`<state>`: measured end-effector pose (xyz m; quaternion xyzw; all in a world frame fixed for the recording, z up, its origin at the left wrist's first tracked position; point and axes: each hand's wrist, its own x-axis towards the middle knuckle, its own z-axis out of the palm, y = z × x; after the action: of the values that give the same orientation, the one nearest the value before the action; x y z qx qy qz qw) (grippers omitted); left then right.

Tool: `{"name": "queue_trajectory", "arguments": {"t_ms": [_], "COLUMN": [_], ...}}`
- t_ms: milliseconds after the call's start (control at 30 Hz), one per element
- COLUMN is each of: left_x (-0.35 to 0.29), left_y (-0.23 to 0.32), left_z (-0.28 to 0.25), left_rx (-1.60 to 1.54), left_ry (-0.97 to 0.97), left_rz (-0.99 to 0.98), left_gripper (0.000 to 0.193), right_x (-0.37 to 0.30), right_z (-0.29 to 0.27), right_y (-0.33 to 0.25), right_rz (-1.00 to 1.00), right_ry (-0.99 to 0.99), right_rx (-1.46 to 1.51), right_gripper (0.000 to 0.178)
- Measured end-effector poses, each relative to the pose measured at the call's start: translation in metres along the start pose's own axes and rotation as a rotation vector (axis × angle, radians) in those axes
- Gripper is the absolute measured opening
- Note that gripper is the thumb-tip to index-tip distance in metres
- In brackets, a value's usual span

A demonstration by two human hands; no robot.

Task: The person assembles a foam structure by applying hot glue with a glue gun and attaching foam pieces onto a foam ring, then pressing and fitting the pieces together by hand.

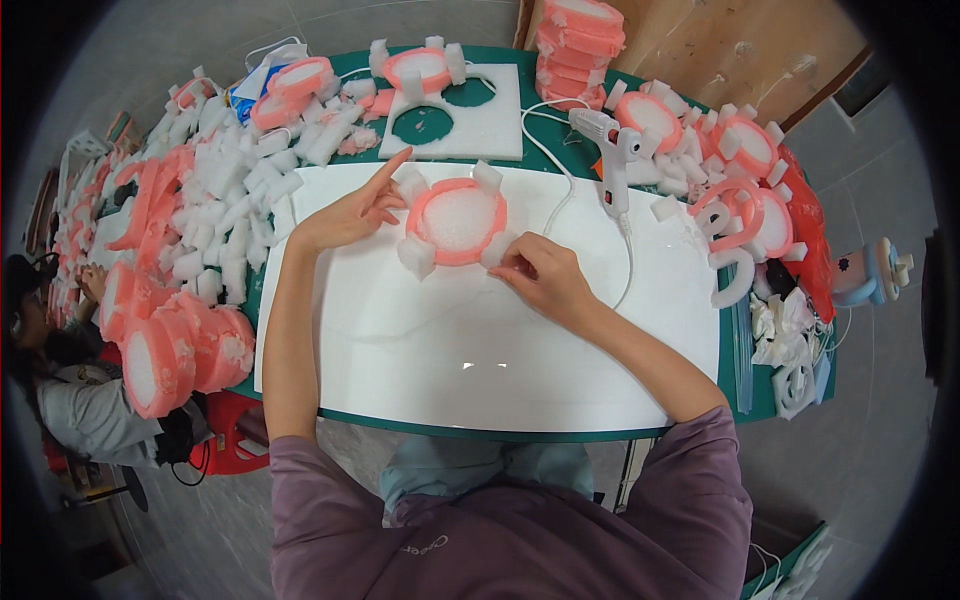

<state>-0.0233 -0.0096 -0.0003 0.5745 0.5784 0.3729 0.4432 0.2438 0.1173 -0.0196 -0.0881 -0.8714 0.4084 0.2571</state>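
- Covering the near ground, a white work board (pixel 480 345); clock positions are read from the pink foam ring (pixel 443 258) lying on it, ahead of the person.
- Right hand (pixel 545 280), 4 o'clock: thumb and forefinger together, apparently clamped on the lower-right block (pixel 496 247) at the ring's edge.
- Left hand (pixel 350 215), 9 o'clock: fingers apart, forefinger extended beside the upper-left block (pixel 410 183); contact cannot be told.
- Progress, as judged: a white disc (pixel 458 217) fills the ring and four blocks surround it, so this piece seems nearly complete; seating the lower-right block may remain. Whether the glue has set cannot be told.
- Glue gun (pixel 611 150), 2 o'clock, apart from both hands.
- Cut foam sheet (pixel 492 132), 12 o'clock, with two round holes.
- Stacked pink rings (pixel 575 60), 1 o'clock, no blocks visible: probably work outstanding.
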Motion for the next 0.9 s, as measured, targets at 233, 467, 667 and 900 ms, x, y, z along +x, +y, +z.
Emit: {"name": "queue_trajectory", "arguments": {"t_ms": [233,467,667,900], "left_x": [0.003,0.007,0.008,0.006], "left_y": [-0.015,-0.006,-0.004,-0.003], "left_z": [-0.005,0.0,0.001,0.0], "left_rx": [0.011,-0.011,-0.037,-0.038], "left_ry": [0.094,0.182,0.202,0.173], "left_rz": [-0.006,-0.06,-0.099,-0.125], "left_gripper": [0.059,0.041,0.042,0.042], "right_x": [0.0,0.001,0.002,0.0], "right_z": [0.001,0.0,-0.001,0.001], "right_y": [0.006,0.006,0.004,0.008], "right_rz": [-0.177,-0.178,-0.152,-0.167], "right_ry": [0.09,0.078,0.06,0.066], "right_rx": [-0.144,-0.152,-0.142,-0.126], "right_gripper": [0.012,0.011,0.011,0.008]}}
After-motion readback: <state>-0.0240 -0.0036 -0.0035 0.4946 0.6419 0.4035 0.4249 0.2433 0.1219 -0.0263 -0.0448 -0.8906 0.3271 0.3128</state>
